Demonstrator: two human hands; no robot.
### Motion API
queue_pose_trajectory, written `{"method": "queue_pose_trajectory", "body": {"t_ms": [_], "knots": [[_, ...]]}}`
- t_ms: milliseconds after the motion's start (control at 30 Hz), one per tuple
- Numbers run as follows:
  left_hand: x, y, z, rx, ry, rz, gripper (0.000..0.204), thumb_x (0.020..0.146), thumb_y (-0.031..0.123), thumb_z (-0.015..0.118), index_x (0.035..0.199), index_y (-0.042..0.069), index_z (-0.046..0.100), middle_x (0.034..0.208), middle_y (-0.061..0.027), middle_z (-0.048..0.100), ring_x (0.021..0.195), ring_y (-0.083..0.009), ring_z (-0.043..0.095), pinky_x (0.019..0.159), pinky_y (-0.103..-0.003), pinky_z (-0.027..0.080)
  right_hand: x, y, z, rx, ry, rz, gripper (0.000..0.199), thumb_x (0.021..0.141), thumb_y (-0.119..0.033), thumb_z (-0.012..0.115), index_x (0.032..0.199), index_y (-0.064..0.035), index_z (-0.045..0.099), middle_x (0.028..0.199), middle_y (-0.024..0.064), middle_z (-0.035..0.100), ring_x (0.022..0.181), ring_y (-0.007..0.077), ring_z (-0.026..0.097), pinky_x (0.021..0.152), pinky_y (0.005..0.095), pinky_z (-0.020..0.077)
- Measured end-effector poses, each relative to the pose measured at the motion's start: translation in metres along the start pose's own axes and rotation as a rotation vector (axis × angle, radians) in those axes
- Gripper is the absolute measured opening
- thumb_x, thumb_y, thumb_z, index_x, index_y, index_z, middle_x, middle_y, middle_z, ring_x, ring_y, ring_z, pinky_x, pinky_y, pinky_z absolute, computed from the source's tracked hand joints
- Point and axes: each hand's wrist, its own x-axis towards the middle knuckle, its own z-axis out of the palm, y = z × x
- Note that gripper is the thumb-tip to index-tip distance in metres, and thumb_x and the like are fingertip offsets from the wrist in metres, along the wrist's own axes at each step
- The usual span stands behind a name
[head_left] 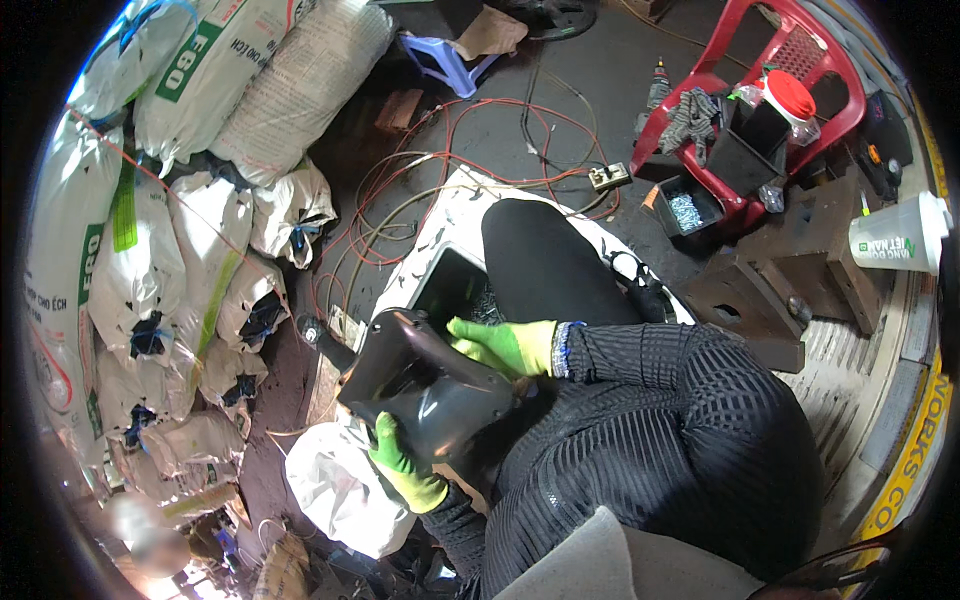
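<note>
1. The dark moulded plastic part was held in front of the person's body, above the floor, between both gloved hands.
2. The left hand, in a green glove, gripped the lower edge of the part with closed fingers.
3. The right hand, also in a green glove, lay over the upper right side of the part, its fingers curled on it.
4. Just behind the part stood a white container with a dark opening.
5. A white sack lay just beside the left hand.
6. Red and grey cables ran over the floor behind the container.
7. Filled white sacks were piled along the left edge of the floor.
8. A red plastic chair with small things on it stood near the far right corner.
</note>
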Motion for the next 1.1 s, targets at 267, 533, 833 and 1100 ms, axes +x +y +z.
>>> {"method": "queue_pose_trajectory", "body": {"t_ms": [267, 533, 833, 1100], "knots": [[0.000, -0.018, -0.010, 0.067, 0.068, -0.241, 0.026, 0.097, 0.035, 0.061, 0.100, 0.009, 0.063, 0.079, 0.0049, 0.058, 0.071, -0.0058, 0.055, 0.058, -0.019, 0.040, 0.032, 0.022, -0.023, -0.133, -0.114, -0.280, 0.059, 0.096, -0.048, 0.053, 0.133, -0.0027, 0.053, 0.113, 0.0127, 0.065, 0.107, 0.0223, 0.061, 0.096, 0.0421, 0.0478], [-0.053, -0.075, -0.002, -0.022, 0.070, -0.536, 0.015, 0.098, 0.019, 0.058, 0.111, 0.010, 0.059, 0.071, 0.0040, 0.052, 0.054, -0.0066, 0.047, 0.049, -0.021, 0.039, 0.019, 0.027, -0.097, -0.099, 0.059, -0.508, 0.053, 0.098, -0.042, 0.051, 0.134, -0.0026, 0.053, 0.115, 0.0131, 0.064, 0.108, 0.0226, 0.061, 0.097, 0.0425, 0.0481], [-0.046, -0.028, -0.038, 0.451, 0.030, -0.129, 0.039, 0.100, 0.013, 0.050, 0.136, 0.000, 0.048, 0.090, 0.0002, 0.056, 0.073, -0.0057, 0.048, 0.064, -0.022, 0.042, 0.029, 0.032, -0.124, 0.078, -0.104, -0.398, 0.047, 0.100, -0.034, 0.048, 0.135, -0.0025, 0.052, 0.118, 0.0136, 0.063, 0.110, 0.0231, 0.061, 0.099, 0.0430, 0.0483], [-0.025, -0.008, -0.016, 1.030, -0.220, 0.400, 0.030, 0.094, 0.014, 0.064, 0.122, 0.002, 0.064, 0.098, -0.0108, 0.070, 0.086, -0.0152, 0.064, 0.077, -0.029, 0.050, 0.046, 0.031, -0.128, 0.181, -0.200, -0.313, 0.042, 0.101, -0.028, 0.046, 0.135, -0.0025, 0.051, 0.121, 0.0140, 0.063, 0.111, 0.0235, 0.060, 0.100, 0.0435, 0.0485]]}}
